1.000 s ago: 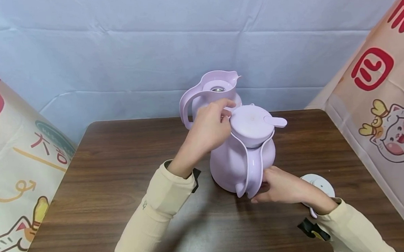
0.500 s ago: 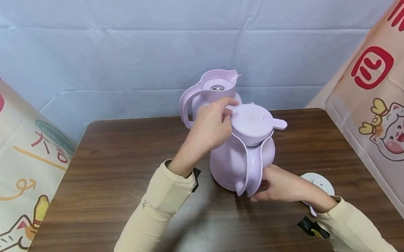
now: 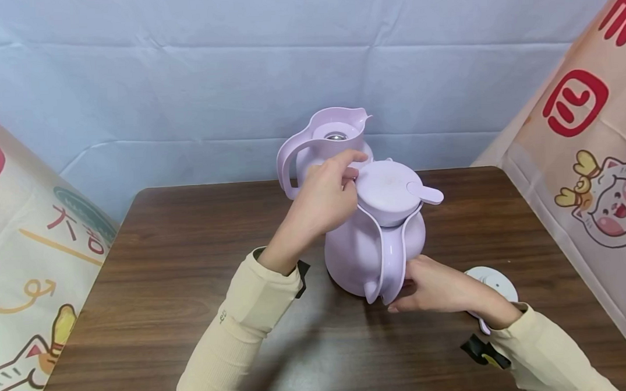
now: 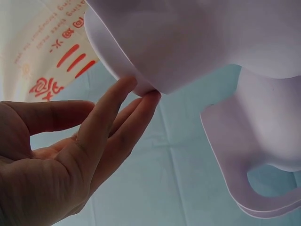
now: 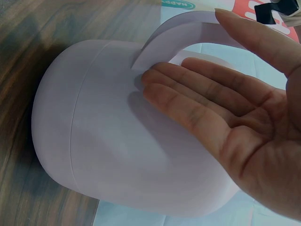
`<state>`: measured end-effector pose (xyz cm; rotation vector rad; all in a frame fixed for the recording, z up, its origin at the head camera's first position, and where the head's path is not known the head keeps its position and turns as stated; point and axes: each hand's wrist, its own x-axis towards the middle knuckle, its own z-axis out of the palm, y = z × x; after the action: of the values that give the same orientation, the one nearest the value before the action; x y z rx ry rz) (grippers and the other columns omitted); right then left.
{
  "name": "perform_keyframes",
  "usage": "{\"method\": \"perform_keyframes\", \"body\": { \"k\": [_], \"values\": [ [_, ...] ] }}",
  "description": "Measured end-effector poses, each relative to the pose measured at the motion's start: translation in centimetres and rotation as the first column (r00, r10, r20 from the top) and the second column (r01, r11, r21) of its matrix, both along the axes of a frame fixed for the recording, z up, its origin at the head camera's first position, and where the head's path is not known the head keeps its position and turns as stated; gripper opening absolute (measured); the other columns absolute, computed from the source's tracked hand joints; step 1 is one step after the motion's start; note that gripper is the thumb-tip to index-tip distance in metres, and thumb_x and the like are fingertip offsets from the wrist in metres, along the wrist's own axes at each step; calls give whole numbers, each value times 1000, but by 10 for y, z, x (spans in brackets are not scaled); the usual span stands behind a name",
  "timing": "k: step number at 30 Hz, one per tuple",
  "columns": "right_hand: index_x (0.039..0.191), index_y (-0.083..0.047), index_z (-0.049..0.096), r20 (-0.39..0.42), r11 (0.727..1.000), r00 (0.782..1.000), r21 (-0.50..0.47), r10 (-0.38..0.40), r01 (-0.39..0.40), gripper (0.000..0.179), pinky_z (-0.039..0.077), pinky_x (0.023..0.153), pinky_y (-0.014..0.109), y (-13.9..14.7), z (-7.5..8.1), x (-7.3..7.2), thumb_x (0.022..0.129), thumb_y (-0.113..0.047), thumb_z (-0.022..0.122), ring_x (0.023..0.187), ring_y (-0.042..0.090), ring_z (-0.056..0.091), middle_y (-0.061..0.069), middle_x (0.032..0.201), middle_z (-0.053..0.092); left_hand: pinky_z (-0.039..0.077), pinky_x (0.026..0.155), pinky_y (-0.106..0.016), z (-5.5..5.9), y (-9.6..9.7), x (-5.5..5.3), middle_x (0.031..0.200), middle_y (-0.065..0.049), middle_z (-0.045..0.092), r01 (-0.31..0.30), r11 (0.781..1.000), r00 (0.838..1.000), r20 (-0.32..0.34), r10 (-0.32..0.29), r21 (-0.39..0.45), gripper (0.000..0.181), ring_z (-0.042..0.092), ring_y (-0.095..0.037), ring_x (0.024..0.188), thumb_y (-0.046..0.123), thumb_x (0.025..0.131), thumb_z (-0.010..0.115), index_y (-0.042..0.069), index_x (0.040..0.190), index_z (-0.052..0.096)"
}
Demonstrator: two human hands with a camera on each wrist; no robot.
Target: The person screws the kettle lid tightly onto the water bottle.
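Note:
A lilac thermos jug (image 3: 354, 252) stands upright on the table with its handle (image 3: 394, 262) toward me. Its round lid (image 3: 388, 186) is seated in the top, and a tab sticks out to the right. My left hand (image 3: 325, 192) is at the lid's left side; in the left wrist view, its fingertips (image 4: 150, 96) touch the rim while the thumb stays apart. Low on the right, my right hand (image 3: 437, 286) is beside the handle. Its straight fingers (image 5: 188, 113) lie along the jug's body next to the handle, palm turned up, in the right wrist view.
A second lilac jug (image 3: 321, 151) without a lid stands behind, its handle to the left. On the wooden table (image 3: 191, 282), a white round lid (image 3: 497, 283) lies partly hidden behind my right wrist. Pale cloth (image 3: 209, 95) hangs behind, with printed banners at both sides.

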<state>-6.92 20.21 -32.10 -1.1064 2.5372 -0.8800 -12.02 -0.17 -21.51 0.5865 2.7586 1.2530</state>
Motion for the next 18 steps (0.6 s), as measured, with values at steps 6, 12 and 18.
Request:
{"method": "perform_keyframes", "body": {
  "k": [6, 12, 18],
  "values": [
    [82, -18, 67, -19, 1000, 1000, 4, 4, -4, 17, 46, 71, 28, 0, 0, 0, 69, -21, 78, 80, 3, 54, -15, 82, 60, 40, 75, -24, -2, -3, 0, 102, -6, 66, -25, 1000, 1000, -10, 25, 18, 47, 55, -16, 105, -4, 81, 42, 12, 124, 54],
    [83, -19, 67, -31, 1000, 1000, 14, 1, -1, 18, 46, 72, 28, 0, 0, 0, 69, -22, 78, 81, 3, 54, -15, 83, 60, 40, 78, -25, -3, -3, 0, 103, -6, 66, -16, 1000, 1000, -17, 16, 20, 47, 55, -17, 107, -4, 81, 42, 11, 124, 53],
    [82, -19, 67, -22, 1000, 1000, 11, 1, -1, 17, 46, 72, 28, 0, 0, 0, 69, -21, 78, 81, 3, 54, -15, 83, 61, 40, 81, -26, -3, -2, 0, 105, -8, 65, -9, 1000, 1000, -16, 9, 11, 47, 54, -18, 109, -3, 82, 43, 11, 125, 53]
  ]
}}
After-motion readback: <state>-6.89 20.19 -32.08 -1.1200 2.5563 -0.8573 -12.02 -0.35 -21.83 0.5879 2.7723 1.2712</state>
